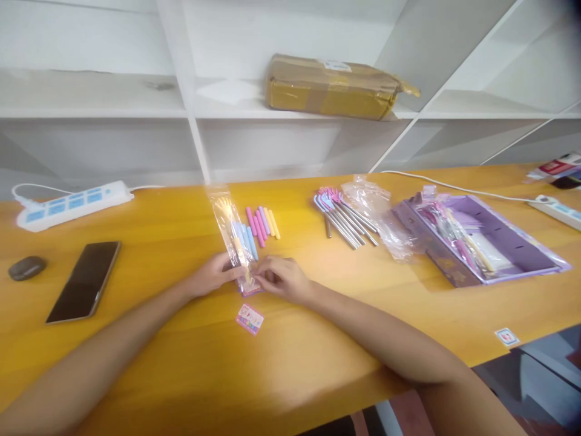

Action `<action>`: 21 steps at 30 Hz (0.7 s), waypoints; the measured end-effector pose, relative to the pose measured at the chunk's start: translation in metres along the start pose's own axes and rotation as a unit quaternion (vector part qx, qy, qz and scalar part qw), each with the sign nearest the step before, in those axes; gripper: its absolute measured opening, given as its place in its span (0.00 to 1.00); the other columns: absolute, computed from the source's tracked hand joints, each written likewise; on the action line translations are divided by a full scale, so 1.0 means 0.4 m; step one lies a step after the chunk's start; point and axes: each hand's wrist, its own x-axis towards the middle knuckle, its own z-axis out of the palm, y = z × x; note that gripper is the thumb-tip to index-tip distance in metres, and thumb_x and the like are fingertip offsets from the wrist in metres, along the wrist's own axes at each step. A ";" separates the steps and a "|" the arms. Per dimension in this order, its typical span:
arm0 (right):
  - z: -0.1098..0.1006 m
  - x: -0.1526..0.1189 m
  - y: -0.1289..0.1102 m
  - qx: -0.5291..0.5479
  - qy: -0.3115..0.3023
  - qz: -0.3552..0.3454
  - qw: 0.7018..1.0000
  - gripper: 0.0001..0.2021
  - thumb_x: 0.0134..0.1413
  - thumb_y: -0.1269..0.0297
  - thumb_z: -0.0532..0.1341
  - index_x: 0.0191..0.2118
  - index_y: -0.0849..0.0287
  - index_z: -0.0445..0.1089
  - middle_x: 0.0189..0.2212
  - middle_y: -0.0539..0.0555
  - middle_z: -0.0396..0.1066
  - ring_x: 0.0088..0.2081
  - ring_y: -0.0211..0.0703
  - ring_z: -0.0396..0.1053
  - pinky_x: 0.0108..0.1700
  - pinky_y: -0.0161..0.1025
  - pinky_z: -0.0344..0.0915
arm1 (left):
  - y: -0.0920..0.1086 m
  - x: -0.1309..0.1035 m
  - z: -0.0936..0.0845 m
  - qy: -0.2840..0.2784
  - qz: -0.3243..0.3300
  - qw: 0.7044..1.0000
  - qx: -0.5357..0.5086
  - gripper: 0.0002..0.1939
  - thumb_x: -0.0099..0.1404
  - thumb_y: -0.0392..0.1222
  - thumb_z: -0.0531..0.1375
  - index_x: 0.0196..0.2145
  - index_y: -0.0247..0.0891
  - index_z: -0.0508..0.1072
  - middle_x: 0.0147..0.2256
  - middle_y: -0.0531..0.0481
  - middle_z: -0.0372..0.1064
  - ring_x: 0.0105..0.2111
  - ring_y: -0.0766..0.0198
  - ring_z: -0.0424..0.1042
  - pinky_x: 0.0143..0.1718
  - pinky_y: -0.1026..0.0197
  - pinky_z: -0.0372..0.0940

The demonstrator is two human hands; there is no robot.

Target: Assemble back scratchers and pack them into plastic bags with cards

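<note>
A clear plastic bag [221, 209] with a yellow hand-shaped back scratcher [236, 243] inside lies slanted between my hands. My left hand [218, 274] is closed on the bag's left side, thumb across it. The fingers of my right hand [284, 278] are pinched at the bag's lower right edge. A pink and purple edge shows at the bag's lower end. Just below lies a small pink printed card [249, 319]. Beyond the hands rest blue tubes [250, 242], pink tubes [258, 226] and yellow tubes [273, 224].
Metal-rod back scratchers [345, 218] with pink and blue heads lie right of centre, beside crumpled clear bags [376, 212]. A purple box [458, 269] holds packed pieces. At left are a phone [84, 281], a dark mouse [27, 268] and a power strip [75, 206]. A taped parcel [331, 91] sits on the shelf.
</note>
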 end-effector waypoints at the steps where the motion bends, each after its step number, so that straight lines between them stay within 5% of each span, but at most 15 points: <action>1: 0.000 -0.001 0.001 0.001 0.002 0.003 1.000 0.03 0.67 0.66 0.64 0.42 0.58 0.71 0.27 0.47 0.71 0.23 0.28 0.62 0.28 0.29 0.61 | -0.003 0.000 0.000 -0.004 0.001 1.000 -0.011 0.25 0.70 0.58 0.64 0.54 0.36 0.75 0.53 0.41 0.77 0.54 0.48 0.75 0.56 0.48 0.69; 6: 0.003 -0.007 0.007 -0.012 0.001 0.025 1.000 0.03 0.67 0.66 0.65 0.41 0.58 0.71 0.28 0.47 0.70 0.24 0.29 0.62 0.29 0.29 0.60 | 0.014 -0.004 0.013 -0.021 -0.012 0.999 -0.035 0.31 0.60 0.54 0.74 0.55 0.37 0.73 0.51 0.40 0.78 0.50 0.49 0.77 0.55 0.48 0.70; 12: -0.001 -0.003 0.003 -0.008 -0.003 0.028 1.000 0.02 0.67 0.67 0.64 0.42 0.58 0.71 0.32 0.50 0.74 0.25 0.29 0.64 0.31 0.30 0.62 | 0.059 -0.006 0.038 0.005 -0.042 0.998 0.036 0.28 0.57 0.51 0.76 0.49 0.37 0.74 0.44 0.43 0.78 0.46 0.50 0.77 0.51 0.49 0.71; 21: 0.003 -0.008 0.000 0.006 -0.005 0.090 0.996 0.07 0.69 0.63 0.63 0.48 0.59 0.72 0.27 0.47 0.72 0.22 0.29 0.63 0.29 0.29 0.61 | 0.004 -0.006 0.029 0.013 -0.037 0.999 0.013 0.26 0.65 0.50 0.70 0.55 0.37 0.72 0.49 0.42 0.78 0.47 0.51 0.77 0.56 0.46 0.70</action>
